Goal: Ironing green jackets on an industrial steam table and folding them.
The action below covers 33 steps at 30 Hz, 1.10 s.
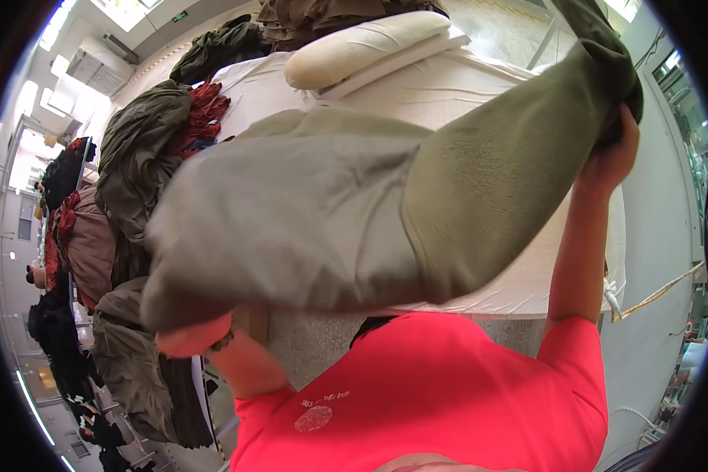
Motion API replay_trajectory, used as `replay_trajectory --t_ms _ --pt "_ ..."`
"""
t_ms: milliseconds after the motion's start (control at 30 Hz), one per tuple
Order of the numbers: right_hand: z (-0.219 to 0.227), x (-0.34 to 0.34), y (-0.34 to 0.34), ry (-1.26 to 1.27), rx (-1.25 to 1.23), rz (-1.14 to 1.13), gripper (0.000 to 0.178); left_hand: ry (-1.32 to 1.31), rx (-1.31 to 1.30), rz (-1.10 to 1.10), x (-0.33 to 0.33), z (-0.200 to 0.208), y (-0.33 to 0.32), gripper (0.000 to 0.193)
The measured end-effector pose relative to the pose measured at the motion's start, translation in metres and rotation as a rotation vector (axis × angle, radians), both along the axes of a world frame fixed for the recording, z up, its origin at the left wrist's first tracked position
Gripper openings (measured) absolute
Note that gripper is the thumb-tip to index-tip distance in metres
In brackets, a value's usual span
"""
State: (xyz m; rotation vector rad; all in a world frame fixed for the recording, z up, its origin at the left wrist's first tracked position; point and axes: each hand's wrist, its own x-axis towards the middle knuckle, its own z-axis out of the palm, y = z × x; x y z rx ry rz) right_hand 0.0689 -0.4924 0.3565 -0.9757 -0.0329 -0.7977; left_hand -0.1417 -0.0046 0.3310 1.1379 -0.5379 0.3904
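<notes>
An olive-green garment is stretched out in the air across the view, above a table with a white cover. Motion blurs its left part. A curved seam joins that part to a tube-shaped part, which rises to the right; whether this is a sleeve or a leg I cannot tell. My right hand is closed round the far right end of the tube, where the cloth bunches up. At the lower left corner my left hand grips the garment's edge, its fingers mostly hidden by cloth.
A padded cream pressing board lies at the table's far side. Piles of olive garments and dark red cloth stand to the left, with more olive cloth nearer me. A cord hangs at the right.
</notes>
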Motion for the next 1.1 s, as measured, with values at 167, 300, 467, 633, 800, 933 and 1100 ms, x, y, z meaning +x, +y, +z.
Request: replay_trajectory --t_ms 167,300,467,633,800,933,1100 --pt "-0.039 -0.002 -0.111 0.015 -0.037 -0.058 0.036 0.326 0.178 -0.208 0.008 -0.052 -0.052 0.068" --pt "-0.076 0.013 -0.146 -0.047 -1.439 -0.762 0.04 0.707 0.199 -0.275 0.035 -0.126 -0.15 0.068" --pt "-0.132 0.075 -0.135 0.188 -0.718 -0.042 0.063 1.144 -0.129 -0.162 0.059 -0.221 -0.252 0.069" --pt "-0.201 0.039 -0.205 0.62 -1.277 0.144 0.049 1.192 -0.401 -0.13 0.07 -0.26 -0.28 0.07" --pt "-0.24 -0.074 -0.301 1.067 -1.886 -0.222 0.072 1.168 -0.581 -0.199 0.084 -0.27 -0.304 0.071" --pt "-0.263 -0.136 -0.327 0.954 -1.88 -0.345 0.066 1.177 -0.652 -0.261 0.082 -0.274 -0.327 0.072" --pt "-0.253 -0.146 -0.353 1.319 -1.618 -0.16 0.053 1.22 -0.661 -0.329 0.071 -0.29 -0.342 0.072"
